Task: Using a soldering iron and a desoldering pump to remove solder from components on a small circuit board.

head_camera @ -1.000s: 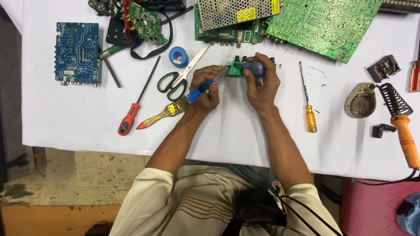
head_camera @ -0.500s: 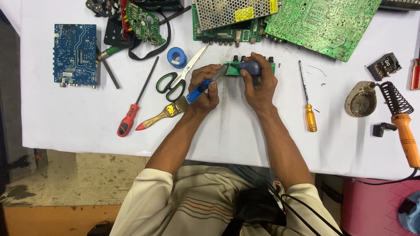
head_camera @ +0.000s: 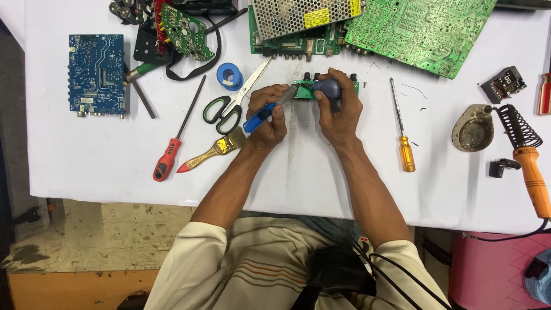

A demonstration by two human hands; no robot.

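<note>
A small green circuit board (head_camera: 303, 91) with black knobs lies on the white table (head_camera: 92, 155), above my hands. My left hand (head_camera: 267, 119) grips a blue-handled soldering tool (head_camera: 257, 118), whose metal tip points right toward the board's left end. My right hand (head_camera: 340, 110) is closed around a blue-grey rubber bulb (head_camera: 328, 87) that it holds over the board. My right fingers cover the right part of the board.
Green-handled scissors (head_camera: 225, 108), a blue tape roll (head_camera: 229, 76), a red screwdriver (head_camera: 170, 152) and a brush (head_camera: 213, 150) lie to the left. A yellow screwdriver (head_camera: 403, 142), a round tin (head_camera: 473, 133) and an orange soldering iron (head_camera: 531, 175) lie to the right. Large circuit boards (head_camera: 422, 28) line the far edge.
</note>
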